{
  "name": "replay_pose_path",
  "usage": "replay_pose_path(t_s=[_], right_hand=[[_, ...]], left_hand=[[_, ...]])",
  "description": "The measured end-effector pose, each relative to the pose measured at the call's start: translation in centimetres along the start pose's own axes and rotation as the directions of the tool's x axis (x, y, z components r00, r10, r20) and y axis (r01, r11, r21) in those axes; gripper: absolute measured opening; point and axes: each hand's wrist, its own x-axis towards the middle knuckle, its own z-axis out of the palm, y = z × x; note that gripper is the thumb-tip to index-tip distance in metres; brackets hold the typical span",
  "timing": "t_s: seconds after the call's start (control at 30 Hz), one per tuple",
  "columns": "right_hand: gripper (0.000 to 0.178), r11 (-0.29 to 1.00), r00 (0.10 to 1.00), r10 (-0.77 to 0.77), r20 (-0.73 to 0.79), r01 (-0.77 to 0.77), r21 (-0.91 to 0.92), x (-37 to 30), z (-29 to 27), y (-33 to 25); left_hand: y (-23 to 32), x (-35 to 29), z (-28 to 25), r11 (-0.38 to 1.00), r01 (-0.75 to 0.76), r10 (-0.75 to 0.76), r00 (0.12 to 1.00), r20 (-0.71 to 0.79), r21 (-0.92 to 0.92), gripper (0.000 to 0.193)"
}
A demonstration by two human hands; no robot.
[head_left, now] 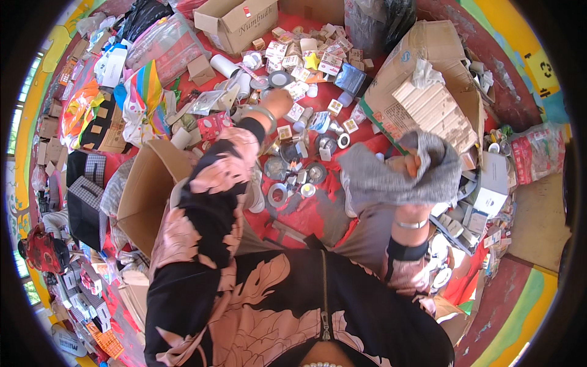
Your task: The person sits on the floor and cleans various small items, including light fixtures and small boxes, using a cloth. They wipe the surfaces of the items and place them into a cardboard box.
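Observation:
My right hand [406, 166] is mostly covered by a heathered grey cloth [376, 177]. Its fingers curl into the folds, and the cloth spreads out in front of the wrist. My left hand [277, 103] reaches out over the pile of small goods, with a bangle at the wrist. Its back is turned up and hides the fingers. Just beyond it lies a dark-centred tape roll [279, 79]. Small patterned boxes [331, 63] are heaped farther off. Between my legs, several round tins and rings [277, 194] lie on the red ground cover [287, 220].
An open carton [147, 192] stands by my left forearm. A large tilted carton [416, 73] lies at the far right, and another box [235, 24] sits at the back. Colourful bags [143, 101] and a checked dark case [87, 208] crowd the left. White packages [489, 183] are at the right.

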Motion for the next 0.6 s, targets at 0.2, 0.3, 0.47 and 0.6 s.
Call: replay_pose_path(t_s=[0.2, 0.3, 0.47, 0.6], right_hand=[[0.059, 0.550, 0.886, -0.384, -0.259, -0.006, -0.835, 0.4, 2.0, 1.2], [0.065, 0.919, 0.950, -0.075, -0.303, -0.052, -0.391, -1.3, 0.0, -0.2], [0.052, 0.766, 0.881, -0.266, -0.390, -0.052, -0.641, -1.0, 0.0, 0.5], [0.041, 0.604, 0.863, -0.358, -0.355, -0.076, -0.793, 0.1, 0.7, 1.4]], left_hand=[[-7.0, 0.2, 15.7, 0.907, 0.403, -0.420, 0.851, 0.315, 0.121, 0.042], [-5.9, -0.3, 17.7, 0.568, 0.823, -0.785, 0.548, 0.290, -0.016, 0.062], [-6.4, 0.7, 19.4, 0.547, 0.836, -0.806, 0.514, 0.294, 0.038, 0.070], [-7.1, 0.9, 19.5, 0.506, 0.863, -0.837, 0.493, 0.236, -0.006, 0.066]])
